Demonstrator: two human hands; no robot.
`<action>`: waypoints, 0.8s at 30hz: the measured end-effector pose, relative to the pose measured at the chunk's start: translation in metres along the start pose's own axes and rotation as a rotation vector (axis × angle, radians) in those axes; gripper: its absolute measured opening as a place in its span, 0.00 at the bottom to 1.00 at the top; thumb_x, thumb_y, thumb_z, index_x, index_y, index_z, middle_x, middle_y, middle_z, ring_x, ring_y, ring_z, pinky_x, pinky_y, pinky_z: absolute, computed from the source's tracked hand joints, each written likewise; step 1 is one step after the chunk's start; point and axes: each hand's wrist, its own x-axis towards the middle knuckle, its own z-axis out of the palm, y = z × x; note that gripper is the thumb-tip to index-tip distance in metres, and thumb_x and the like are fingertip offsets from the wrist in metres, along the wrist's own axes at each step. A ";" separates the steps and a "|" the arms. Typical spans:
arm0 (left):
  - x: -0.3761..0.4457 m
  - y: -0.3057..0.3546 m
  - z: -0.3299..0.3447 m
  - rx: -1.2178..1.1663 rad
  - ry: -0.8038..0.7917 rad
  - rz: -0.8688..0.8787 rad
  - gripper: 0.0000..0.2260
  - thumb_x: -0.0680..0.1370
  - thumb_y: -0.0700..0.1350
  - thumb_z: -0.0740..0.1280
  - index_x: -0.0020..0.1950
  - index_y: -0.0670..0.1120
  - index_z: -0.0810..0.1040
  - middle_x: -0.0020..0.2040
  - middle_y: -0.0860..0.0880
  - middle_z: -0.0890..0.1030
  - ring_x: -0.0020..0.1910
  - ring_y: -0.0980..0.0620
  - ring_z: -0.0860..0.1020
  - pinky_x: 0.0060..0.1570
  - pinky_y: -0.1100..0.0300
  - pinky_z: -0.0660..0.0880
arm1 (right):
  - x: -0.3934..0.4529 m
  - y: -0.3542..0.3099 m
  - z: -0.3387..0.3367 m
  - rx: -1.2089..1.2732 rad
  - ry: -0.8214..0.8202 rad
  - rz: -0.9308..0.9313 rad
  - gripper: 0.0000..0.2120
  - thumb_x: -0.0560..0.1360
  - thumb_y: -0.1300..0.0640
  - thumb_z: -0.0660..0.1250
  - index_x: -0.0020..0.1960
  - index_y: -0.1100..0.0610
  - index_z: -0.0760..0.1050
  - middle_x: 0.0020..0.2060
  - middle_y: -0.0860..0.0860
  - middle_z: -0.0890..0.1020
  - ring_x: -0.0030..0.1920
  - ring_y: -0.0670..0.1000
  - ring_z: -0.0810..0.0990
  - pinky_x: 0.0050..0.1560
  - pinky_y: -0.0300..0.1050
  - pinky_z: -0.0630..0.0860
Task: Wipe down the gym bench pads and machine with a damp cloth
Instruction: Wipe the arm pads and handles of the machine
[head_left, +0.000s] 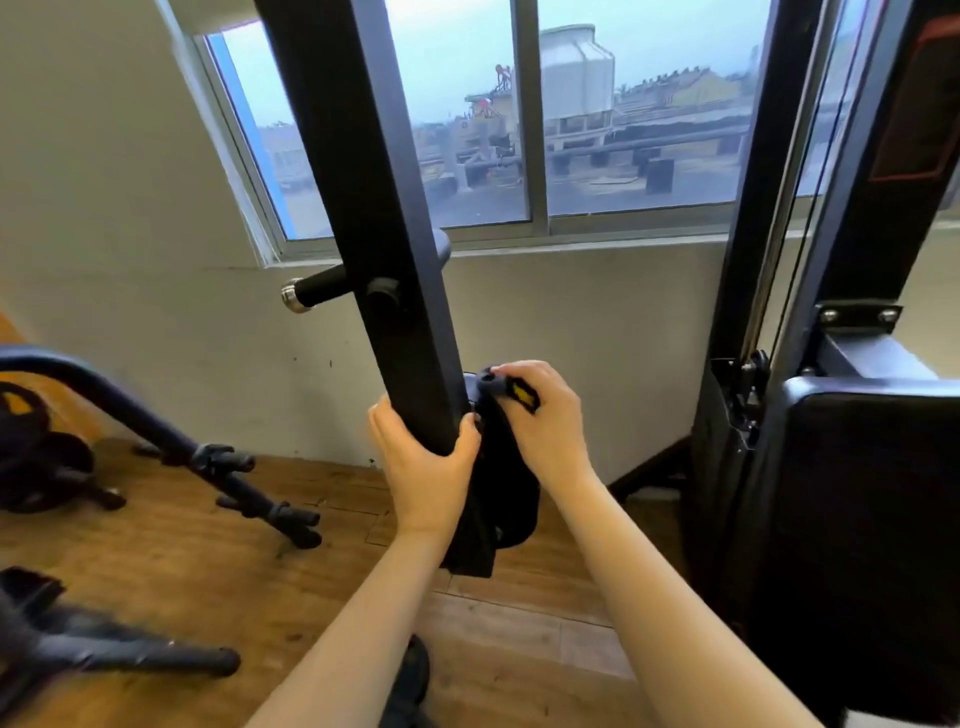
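Observation:
A black square upright (374, 218) of the gym machine slants down through the middle of the head view. My left hand (423, 467) grips its lower end, thumb on the right face. My right hand (540, 421) holds a dark cloth (506, 499) with a yellow tag against the right side of the upright; the cloth hangs down below both hands. A black padded bench back (862, 525) stands at the right, beside the machine's weight column (872, 208) and cables.
A black handle bar with a chrome cap (317, 291) sticks out left from the upright. Other equipment legs (234, 473) and a dark frame (104, 649) lie on the wooden floor at left. A window (519, 130) and pale wall are close behind.

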 end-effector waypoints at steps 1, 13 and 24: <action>-0.002 -0.001 0.003 -0.004 0.012 0.003 0.24 0.70 0.44 0.74 0.53 0.63 0.63 0.53 0.48 0.69 0.50 0.56 0.74 0.43 0.67 0.75 | -0.006 0.008 0.003 -0.031 0.024 -0.031 0.11 0.73 0.68 0.67 0.50 0.55 0.78 0.49 0.48 0.78 0.52 0.42 0.76 0.55 0.27 0.70; -0.016 -0.011 0.022 0.060 0.081 -0.019 0.25 0.71 0.44 0.74 0.60 0.54 0.62 0.52 0.52 0.70 0.51 0.59 0.73 0.45 0.71 0.72 | -0.009 0.025 -0.017 0.052 0.181 0.125 0.10 0.73 0.65 0.68 0.49 0.52 0.78 0.47 0.47 0.80 0.50 0.45 0.76 0.51 0.26 0.68; -0.016 -0.019 0.025 0.093 0.084 0.059 0.24 0.69 0.56 0.68 0.60 0.55 0.61 0.51 0.53 0.71 0.51 0.57 0.73 0.46 0.67 0.73 | -0.069 0.101 -0.032 -0.049 0.085 0.277 0.11 0.73 0.68 0.67 0.44 0.53 0.77 0.41 0.47 0.79 0.46 0.46 0.78 0.47 0.30 0.73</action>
